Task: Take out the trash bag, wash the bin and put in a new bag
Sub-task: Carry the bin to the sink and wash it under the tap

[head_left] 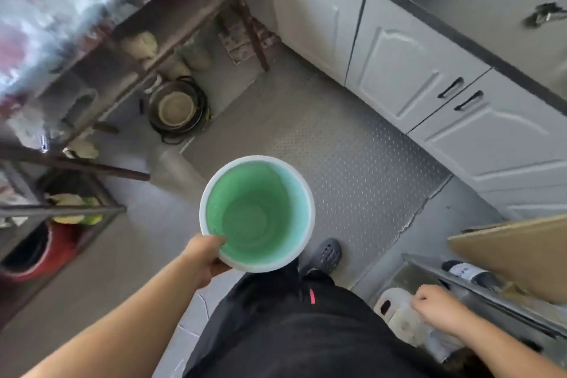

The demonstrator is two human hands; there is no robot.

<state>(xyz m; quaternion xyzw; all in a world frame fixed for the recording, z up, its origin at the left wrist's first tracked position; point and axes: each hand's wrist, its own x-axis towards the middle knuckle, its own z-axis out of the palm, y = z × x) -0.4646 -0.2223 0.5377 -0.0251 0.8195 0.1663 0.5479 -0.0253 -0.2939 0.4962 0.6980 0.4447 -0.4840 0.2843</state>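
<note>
A round green bin with a white rim hangs upright above the floor, and I look straight down into it. It has no bag inside and looks empty. My left hand grips its near rim, thumb inside. My right hand is low at the right with the fingers curled, above a whitish plastic jug. Whether it touches or holds anything is unclear.
White cabinet doors run along the right under a grey counter. A metal rack with pots and bags stands at the left. A cardboard piece and a dark bottle lie at the right. My shoe stands on the studded floor mat.
</note>
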